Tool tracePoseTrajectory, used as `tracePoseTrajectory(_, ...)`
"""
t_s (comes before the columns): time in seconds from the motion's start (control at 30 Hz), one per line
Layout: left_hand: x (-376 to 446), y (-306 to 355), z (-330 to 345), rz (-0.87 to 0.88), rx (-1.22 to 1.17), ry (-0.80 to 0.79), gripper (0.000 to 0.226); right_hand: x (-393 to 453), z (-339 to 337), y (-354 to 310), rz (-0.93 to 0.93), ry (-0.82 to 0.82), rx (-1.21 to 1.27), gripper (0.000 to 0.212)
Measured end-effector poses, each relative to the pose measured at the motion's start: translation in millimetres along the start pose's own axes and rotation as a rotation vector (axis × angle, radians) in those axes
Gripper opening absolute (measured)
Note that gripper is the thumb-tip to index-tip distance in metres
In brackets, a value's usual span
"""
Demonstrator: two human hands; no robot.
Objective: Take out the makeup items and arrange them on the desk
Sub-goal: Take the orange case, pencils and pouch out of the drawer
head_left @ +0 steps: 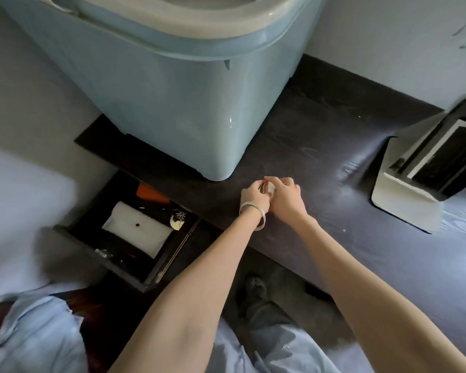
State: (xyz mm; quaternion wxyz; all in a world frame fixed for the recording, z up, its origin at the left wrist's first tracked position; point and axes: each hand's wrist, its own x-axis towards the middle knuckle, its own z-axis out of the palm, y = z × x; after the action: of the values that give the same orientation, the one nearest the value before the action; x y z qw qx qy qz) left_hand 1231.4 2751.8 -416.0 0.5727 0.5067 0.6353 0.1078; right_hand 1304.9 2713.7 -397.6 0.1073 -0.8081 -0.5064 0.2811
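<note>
Both hands meet over the dark desk [320,146], just right of the blue tub's corner. My left hand [254,196], with silver bangles on its wrist, and my right hand [287,196] both pinch a small pale round makeup item [270,187] held between them. Most of that item is hidden by the fingers. Down at the left an open dark drawer [170,254] holds a white pouch [137,228] with a dark snap, an orange item [150,194] and a small round pale compact [177,222].
A large light-blue plastic tub [172,90] stands on the desk's back left. A white stand holding a dark-framed screen or mirror [425,173] sits at the right. White walls lie behind. My legs in light-blue trousers [275,343] and a foot are below the desk.
</note>
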Motion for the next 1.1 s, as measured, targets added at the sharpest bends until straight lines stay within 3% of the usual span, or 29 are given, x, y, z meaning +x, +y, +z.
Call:
tracePoseTrajectory(0.23, 26, 30, 15, -0.047, 0.052, 0.127, 0.042, 47, -19, 10, -0.120, -0.009, -0.117, 0.052)
tracePoseTrajectory(0.47, 39, 35, 22, -0.070, 0.185, 0.144, 0.046, 63, -18, 17, -0.158, -0.037, -0.181, 0.054)
tracePoseTrajectory(0.73, 39, 30, 15, -0.043, 0.073, 0.153, 0.040, 56, -18, 10, -0.127, -0.044, -0.161, 0.059)
tracePoseTrajectory(0.9, 19, 11, -19, 0.040, -0.141, 0.301, 0.027, 28, -14, -9, -0.161, 0.053, 0.038, 0.063)
tracePoseTrajectory(1.1, -8, -42, -86, 0.062, -0.232, 0.576, 0.019, -2, 19, -76, -0.280, -0.063, 0.116, 0.056)
